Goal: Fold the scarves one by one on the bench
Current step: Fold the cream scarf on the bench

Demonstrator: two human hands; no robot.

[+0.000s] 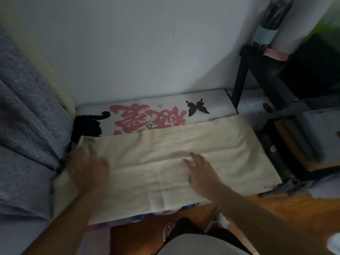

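the step in hand looked like smoothing, best done by sweeping both flat palms outward from the middle so the creases left before the next fold; the left hand (86,168) lay spread on the cream scarf (165,162) near its left end, and the right hand (200,172) rested open on its middle, neither pinching cloth. the scarf was pale, softly wrinkled, and lay lengthwise across the desk (217,100), covering the front of its printed top.
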